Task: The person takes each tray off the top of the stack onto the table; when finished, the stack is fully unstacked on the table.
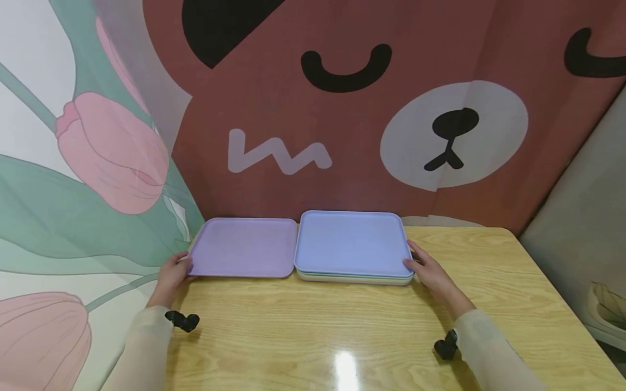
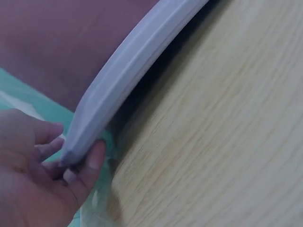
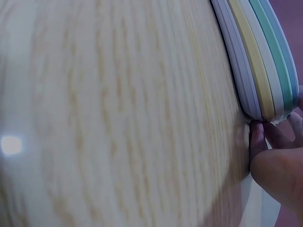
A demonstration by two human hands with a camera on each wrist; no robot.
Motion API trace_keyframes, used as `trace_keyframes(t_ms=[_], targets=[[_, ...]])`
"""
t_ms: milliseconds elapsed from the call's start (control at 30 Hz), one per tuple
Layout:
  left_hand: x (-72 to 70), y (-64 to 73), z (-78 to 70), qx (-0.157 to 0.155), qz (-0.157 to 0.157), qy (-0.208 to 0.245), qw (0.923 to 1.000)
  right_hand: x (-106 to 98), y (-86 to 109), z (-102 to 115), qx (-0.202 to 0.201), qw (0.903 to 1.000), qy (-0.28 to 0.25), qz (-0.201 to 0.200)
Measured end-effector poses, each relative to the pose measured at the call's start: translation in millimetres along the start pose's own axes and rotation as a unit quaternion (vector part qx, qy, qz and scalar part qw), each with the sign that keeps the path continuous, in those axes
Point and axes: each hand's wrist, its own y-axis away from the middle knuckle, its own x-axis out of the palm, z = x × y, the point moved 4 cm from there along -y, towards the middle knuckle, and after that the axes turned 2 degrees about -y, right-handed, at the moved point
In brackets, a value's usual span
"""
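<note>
A purple tray [image 1: 244,247] lies at the back left of the table, face up. Its left edge is pinched by my left hand [image 1: 172,278]; in the left wrist view the thumb and fingers [image 2: 97,153] curl about the tray's corner [image 2: 90,130]. Right beside it is a neat stack of trays with a blue tray [image 1: 353,241] on top. Lavender, yellow [image 3: 255,56], white and green [image 3: 274,42] rims show below the blue one in the right wrist view. My right hand [image 1: 430,271] grips the stack's right edge, its thumb over the blue rim.
The wooden table [image 1: 293,336] runs out in front of both trays and to the right. Behind it hangs a curtain [image 1: 274,190] with a brown bear print, and a floral curtain [image 1: 112,228] borders the left side. Small black cameras sit on both wrists.
</note>
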Motion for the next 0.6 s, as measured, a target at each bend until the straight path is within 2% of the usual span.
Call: trace_keyframes(t_ms=[133,267,400,600], targets=[[3.9,0.8,-3.9,0.0,-0.02,-0.056,0.9983,-0.4,-0.1,-0.1,-0.011,0.9999,-0.007,0.0],[6.7,1.0,-5.4,-0.003,-0.025,-0.063,0.9977,-0.4,0.0,-0.4,-0.011,0.9999,-0.01,0.004],[8.4,1.5,-11.3,0.01,-0.027,-0.093,0.9953,-1.0,0.0,-0.4,-0.012,0.9999,-0.011,0.007],[15.9,2.6,-25.5,0.053,-0.044,-0.183,0.9807,-1.4,-1.0,0.0,-0.02,0.9996,-0.017,0.012]])
